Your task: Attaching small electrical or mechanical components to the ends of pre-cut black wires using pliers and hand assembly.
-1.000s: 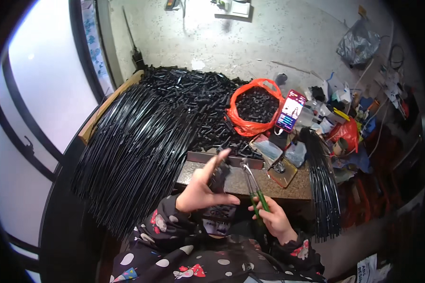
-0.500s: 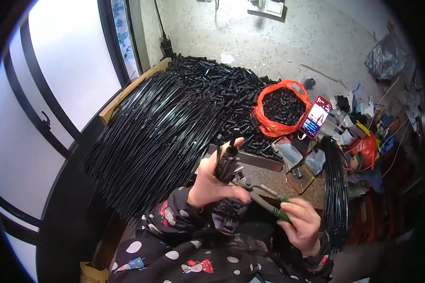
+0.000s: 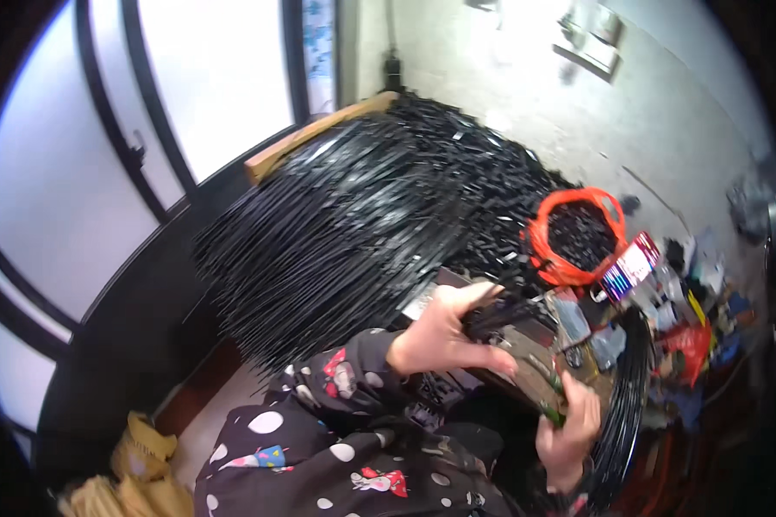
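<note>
My left hand (image 3: 448, 336) is closed around a small bundle of black rod-like pieces (image 3: 493, 317), above the table's near edge. Motion blur hides how many pieces it holds. To its right, my right hand (image 3: 571, 435) grips a pair of pliers by its green handles (image 3: 553, 415). The pliers' jaws point toward the left hand, but blur keeps me from telling whether they touch the bundle. Behind the left hand spreads a heap of short black tube-like parts (image 3: 491, 177). Long thin black strands (image 3: 319, 233) lie in a thick layer left of it.
A red plastic bag (image 3: 539, 246) full of small black parts stands right of the heap, beside a lit phone (image 3: 629, 267). Another bundle of black strands (image 3: 629, 396) hangs over the right edge. A wooden board (image 3: 319, 133) borders the pile's far left; clutter fills the right side.
The whole view has swung, shifting the table and bag rightward in the picture. Both hands keep their hold, the left on the black pieces and the right on the pliers.
</note>
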### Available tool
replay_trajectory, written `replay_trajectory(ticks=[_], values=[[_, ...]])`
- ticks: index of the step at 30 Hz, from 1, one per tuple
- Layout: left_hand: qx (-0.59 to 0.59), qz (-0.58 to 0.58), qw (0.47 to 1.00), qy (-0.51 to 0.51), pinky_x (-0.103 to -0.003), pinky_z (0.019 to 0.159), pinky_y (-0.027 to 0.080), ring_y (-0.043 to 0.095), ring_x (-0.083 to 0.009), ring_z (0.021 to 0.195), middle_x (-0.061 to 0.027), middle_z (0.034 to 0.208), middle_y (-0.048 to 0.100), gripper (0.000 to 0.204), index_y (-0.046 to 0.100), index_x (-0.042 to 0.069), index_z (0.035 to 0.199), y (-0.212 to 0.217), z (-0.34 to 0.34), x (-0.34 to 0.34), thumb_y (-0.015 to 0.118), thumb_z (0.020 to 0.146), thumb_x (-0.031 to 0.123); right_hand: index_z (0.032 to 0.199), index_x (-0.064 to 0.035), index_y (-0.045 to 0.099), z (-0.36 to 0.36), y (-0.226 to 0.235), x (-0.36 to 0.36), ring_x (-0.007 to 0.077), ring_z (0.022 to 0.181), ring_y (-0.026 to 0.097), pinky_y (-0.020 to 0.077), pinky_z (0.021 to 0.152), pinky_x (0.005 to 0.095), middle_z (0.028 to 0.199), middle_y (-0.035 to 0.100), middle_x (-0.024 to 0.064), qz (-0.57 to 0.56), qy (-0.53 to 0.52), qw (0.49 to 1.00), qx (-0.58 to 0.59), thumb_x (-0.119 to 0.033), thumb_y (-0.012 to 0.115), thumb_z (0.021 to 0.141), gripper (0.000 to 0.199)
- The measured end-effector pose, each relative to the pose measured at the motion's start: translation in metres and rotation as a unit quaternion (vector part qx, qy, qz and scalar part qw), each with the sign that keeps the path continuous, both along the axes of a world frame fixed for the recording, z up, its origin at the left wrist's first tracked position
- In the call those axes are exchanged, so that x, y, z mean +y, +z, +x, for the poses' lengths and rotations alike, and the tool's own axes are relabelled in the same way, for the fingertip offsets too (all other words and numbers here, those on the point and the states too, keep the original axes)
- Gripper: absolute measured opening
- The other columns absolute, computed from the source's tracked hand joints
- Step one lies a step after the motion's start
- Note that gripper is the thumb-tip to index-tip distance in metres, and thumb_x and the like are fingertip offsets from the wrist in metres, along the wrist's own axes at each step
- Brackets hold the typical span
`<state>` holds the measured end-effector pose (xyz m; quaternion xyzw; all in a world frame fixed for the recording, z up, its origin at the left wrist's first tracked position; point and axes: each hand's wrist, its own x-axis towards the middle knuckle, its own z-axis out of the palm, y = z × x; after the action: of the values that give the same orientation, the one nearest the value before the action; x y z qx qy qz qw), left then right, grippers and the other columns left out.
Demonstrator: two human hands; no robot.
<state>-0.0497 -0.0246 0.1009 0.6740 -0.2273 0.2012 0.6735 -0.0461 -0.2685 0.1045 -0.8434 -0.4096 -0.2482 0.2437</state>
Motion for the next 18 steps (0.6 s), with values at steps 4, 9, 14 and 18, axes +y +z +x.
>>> replay_trajectory(ticks=[4,9,14,18], values=[[-0.036,-0.022,0.99,-0.135,-0.027,0.076,0.043,0.052,-0.0098,0.086,-0.0039,0.094,0.058,0.064,0.056,0.002,0.106,0.012,0.011,-0.005,0.086,0.054,0.025,0.073,0.0056,0.056,-0.034,-0.01,0.002,0.0207,0.046,0.056,0.0457,0.042,0.0286,0.057,0.057,0.0166,0.159,0.037,0.634,0.756,-0.006,0.058,0.076,0.012],[-0.03,-0.029,0.994,-0.099,-0.023,0.064,0.045,0.051,-0.0053,0.072,-0.0016,0.08,0.06,0.052,0.056,0.0,0.097,0.014,0.008,-0.017,0.084,0.056,0.014,0.097,0.0053,0.051,-0.012,-0.043,0.008,0.0196,0.048,0.055,0.0438,0.046,0.0259,0.062,0.059,0.0132,0.1,0.138,0.718,0.674,-0.005,0.072,0.061,0.043],[-0.041,-0.042,0.998,-0.028,-0.025,0.068,0.045,0.052,-0.0094,0.079,-0.0033,0.089,0.058,0.072,0.053,-0.002,0.102,0.0,0.008,0.002,0.089,0.047,0.025,0.104,0.0013,0.05,-0.008,-0.007,0.01,0.0309,0.067,0.058,0.047,0.062,0.0353,0.077,0.058,0.016,0.029,0.027,0.995,0.096,-0.003,0.059,0.071,0.034],[0.0,-0.051,0.991,-0.122,-0.021,0.055,0.034,0.042,-0.0016,0.066,0.0056,0.073,0.05,0.07,0.057,0.003,0.098,0.012,0.006,0.003,0.09,0.042,0.03,0.091,0.0049,0.055,-0.013,-0.028,-0.001,0.0174,0.054,0.058,0.0459,0.05,0.0261,0.068,0.06,0.0121,0.133,0.193,0.518,0.823,-0.009,0.062,0.077,0.021]])
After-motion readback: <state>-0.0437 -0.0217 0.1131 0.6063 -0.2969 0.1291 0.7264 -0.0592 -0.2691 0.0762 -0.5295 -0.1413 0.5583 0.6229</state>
